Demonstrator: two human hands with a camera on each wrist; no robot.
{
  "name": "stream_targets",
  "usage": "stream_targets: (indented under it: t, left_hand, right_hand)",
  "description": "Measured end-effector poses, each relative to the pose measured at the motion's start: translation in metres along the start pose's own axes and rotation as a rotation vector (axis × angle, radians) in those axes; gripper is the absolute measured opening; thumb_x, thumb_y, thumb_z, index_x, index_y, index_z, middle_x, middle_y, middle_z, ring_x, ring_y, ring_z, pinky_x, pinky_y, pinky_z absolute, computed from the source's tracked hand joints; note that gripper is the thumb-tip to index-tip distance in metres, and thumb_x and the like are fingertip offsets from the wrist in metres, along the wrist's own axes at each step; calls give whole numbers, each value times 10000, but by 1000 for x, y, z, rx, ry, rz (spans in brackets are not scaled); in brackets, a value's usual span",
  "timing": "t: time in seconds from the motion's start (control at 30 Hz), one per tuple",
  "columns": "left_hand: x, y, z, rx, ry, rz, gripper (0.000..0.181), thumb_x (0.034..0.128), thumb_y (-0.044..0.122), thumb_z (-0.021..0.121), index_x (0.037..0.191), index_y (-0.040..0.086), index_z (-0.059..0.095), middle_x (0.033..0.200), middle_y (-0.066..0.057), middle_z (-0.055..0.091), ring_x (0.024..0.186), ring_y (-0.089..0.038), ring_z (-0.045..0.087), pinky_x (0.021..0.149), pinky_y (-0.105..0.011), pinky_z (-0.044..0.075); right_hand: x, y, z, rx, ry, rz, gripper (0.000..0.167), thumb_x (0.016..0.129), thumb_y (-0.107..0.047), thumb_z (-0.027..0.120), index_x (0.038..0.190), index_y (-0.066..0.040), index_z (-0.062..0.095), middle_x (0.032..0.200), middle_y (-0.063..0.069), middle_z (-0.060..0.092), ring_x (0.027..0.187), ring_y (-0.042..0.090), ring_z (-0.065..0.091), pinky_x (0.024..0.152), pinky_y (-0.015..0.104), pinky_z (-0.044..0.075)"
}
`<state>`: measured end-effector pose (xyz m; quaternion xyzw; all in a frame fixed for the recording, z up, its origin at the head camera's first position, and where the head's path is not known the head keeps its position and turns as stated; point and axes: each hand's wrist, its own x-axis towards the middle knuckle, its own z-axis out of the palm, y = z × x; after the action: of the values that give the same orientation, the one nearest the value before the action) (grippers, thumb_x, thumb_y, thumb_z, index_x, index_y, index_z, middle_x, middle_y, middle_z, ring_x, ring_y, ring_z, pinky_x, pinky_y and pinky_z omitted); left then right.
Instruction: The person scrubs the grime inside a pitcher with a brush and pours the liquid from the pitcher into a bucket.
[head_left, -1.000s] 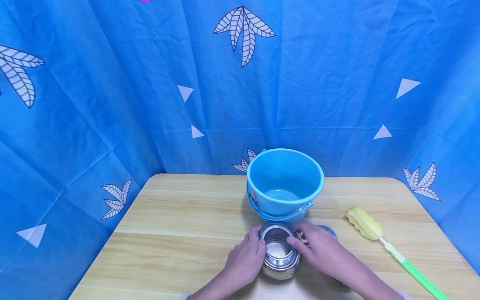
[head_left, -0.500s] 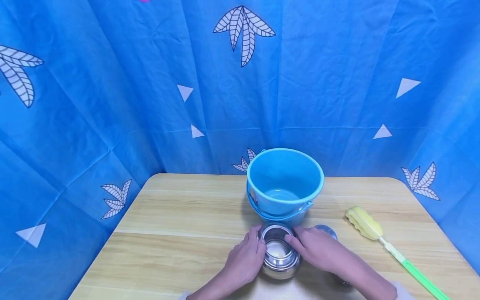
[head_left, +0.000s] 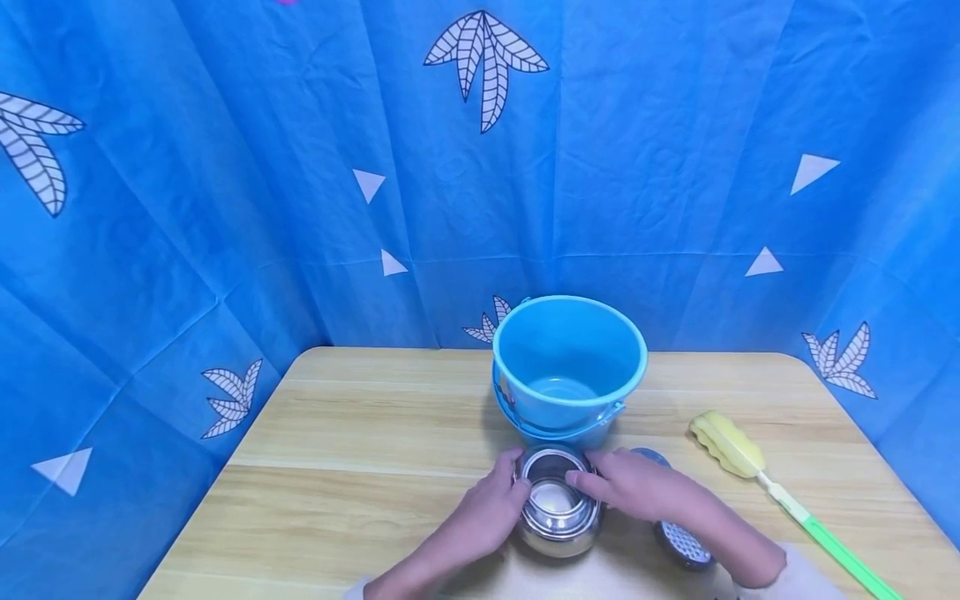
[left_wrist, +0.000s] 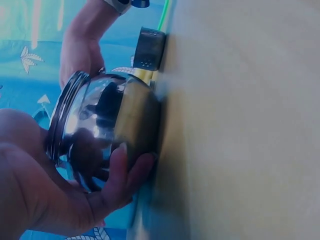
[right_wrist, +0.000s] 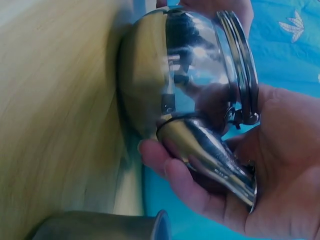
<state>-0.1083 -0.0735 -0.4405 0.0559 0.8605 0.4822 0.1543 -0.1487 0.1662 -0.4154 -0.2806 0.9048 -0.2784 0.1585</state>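
A shiny steel teapot (head_left: 561,533), open at the top, stands on the table in front of the blue bucket. My left hand (head_left: 489,504) grips its left side, thumb at the rim and fingers curled round the body in the left wrist view. On the other side my right hand (head_left: 633,487) holds it with the thumb at the rim. In the right wrist view the spout (right_wrist: 210,155) lies within the curled fingers of that hand. A perforated metal strainer (head_left: 684,543) sits beside my right forearm. A round metal piece (head_left: 651,456) is partly hidden behind the right hand.
The light blue bucket (head_left: 570,400) stands just behind the teapot, its handle hanging down in front. To the right lies a sponge brush (head_left: 727,446) with a green handle. Blue cloth (head_left: 637,167) surrounds the wooden table (head_left: 360,417) at the back and sides.
My right wrist and forearm have swung outward and the thumb has slid slightly left on the rim, bringing the strainer into sight. The teapot stays nearly in place between both hands.
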Motion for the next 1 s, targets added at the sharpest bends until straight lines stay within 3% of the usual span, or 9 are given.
stream_targets:
  t: [0.23, 0.43, 0.5, 0.63, 0.8, 1.0]
  left_hand:
    - [3, -7, -13, -238, -141, -34, 647, 1002, 338, 598, 1568, 154, 344, 1219, -173, 591, 763, -274, 582, 441, -385, 549]
    - [6, -13, -23, -296, -236, -82, 734, 983, 415, 660, 1594, 200, 315, 1147, -144, 612, 696, -290, 657, 541, -403, 603]
    - [8, -14, -26, -318, -270, -88, 760, 978, 429, 670, 1604, 205, 301, 1131, -152, 621, 693, -284, 676, 572, -406, 620]
    - [13, -19, -31, -390, -346, -77, 823, 976, 445, 677, 1634, 197, 249, 1237, -157, 611, 760, -281, 705, 631, -401, 642]
    - [16, -21, -36, -474, -406, -62, 908, 973, 421, 696, 1662, 141, 177, 1316, -160, 589, 816, -266, 714, 684, -389, 652]
    - [17, -27, -39, -559, -438, -49, 896, 979, 298, 705, 1660, 76, 167, 1350, -220, 555, 810, -277, 723, 742, -408, 659]
  right_hand:
    - [3, 6, -4, 123, -58, 9, 556, 1022, -478, 584, 1361, -37, 590, 1117, 82, 758, 925, 217, 735, 778, 401, 618]
    - [3, 7, -8, 295, -126, 100, 538, 992, -461, 648, 1361, -75, 579, 1113, 116, 725, 651, 248, 683, 576, 381, 581]
    - [3, 8, -9, 332, -136, 101, 543, 987, -450, 662, 1364, -69, 575, 1135, 130, 713, 644, 270, 682, 561, 393, 587]
    - [3, 11, -11, 426, -164, 87, 597, 983, -421, 679, 1435, -59, 531, 1248, 165, 674, 790, 271, 691, 562, 431, 609]
    - [3, 21, -13, 558, -228, 39, 648, 995, -355, 681, 1493, -2, 464, 1349, 207, 630, 1017, 279, 674, 664, 467, 633]
    - [2, 30, -14, 686, -292, 27, 695, 984, -308, 704, 1504, 67, 435, 1270, 227, 674, 1071, 289, 680, 774, 497, 639]
